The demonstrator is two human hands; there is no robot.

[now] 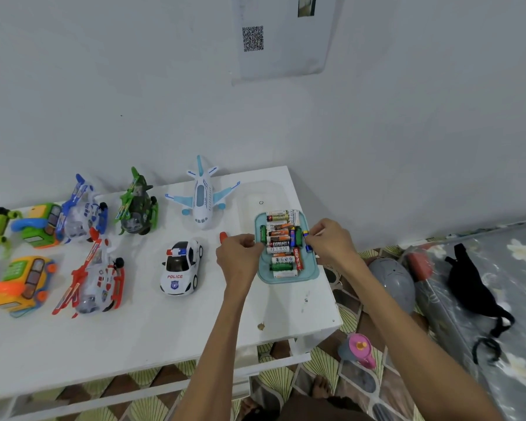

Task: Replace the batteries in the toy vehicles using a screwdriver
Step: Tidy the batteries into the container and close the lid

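**White desk, toys lined up, both hands at the battery tray**

White desk point(152, 338) against a pale wall carries the toy vehicles across its left and middle. An airplane point(201, 197) and a police car point(181, 268) stand nearest the hands. Red point(96, 279), blue point(84, 208) and green point(137, 205) helicopters stand further left.

At the desk's right end sits a teal tray point(312, 276) heaped with AA batteries point(281, 238), and both hands work over it. The left hand point(240, 256) has its fingers curled in at the tray's left rim and appears to pinch a green battery point(263, 233). The right hand point(331, 241) pinches a blue-and-yellow battery point(308, 246) at the right rim.

A small orange-red tip point(223, 236) shows just beyond the left hand. It may be the screwdriver's handle, but too little is visible to tell.

The cells are probably light, rigid and smooth, and they would roll if knocked. A pinch across the barrel between thumb and fingertips should hold one securely. The heap is loose, so lifting one cell straight up is the safest way to leave its neighbours in place.

No vehicle looks opened yet, so this reads as picking out fresh cells.
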